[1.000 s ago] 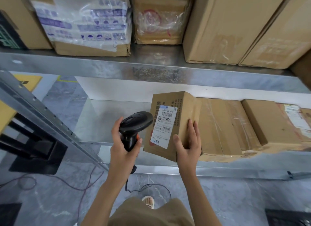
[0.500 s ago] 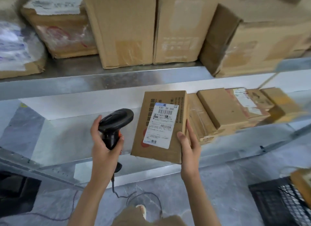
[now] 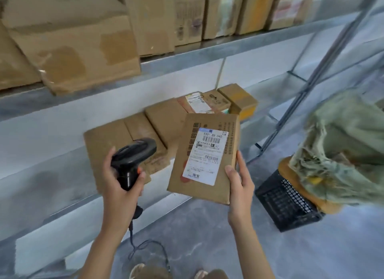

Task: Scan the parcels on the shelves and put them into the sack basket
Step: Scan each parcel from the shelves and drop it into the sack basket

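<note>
Left hand (image 3: 122,181) wrapped tight round black scanner (image 3: 133,156), nose aimed across at the parcel (image 3: 204,160). Right hand (image 3: 239,187) clamped on that parcel's lower right edge, label (image 3: 204,155) facing up, clear of the lower shelf (image 3: 52,187). Off right of the right hand: green sack (image 3: 340,152) over black basket (image 3: 286,204). More boxes (image 3: 158,120) shelved beyond both hands.

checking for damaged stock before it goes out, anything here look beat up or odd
Yes. The big box on the upper shelf is crumpled, leans askew and hangs over the edge. The green sack over the black basket is badly frayed at its rim. The held parcel looks intact.
</note>
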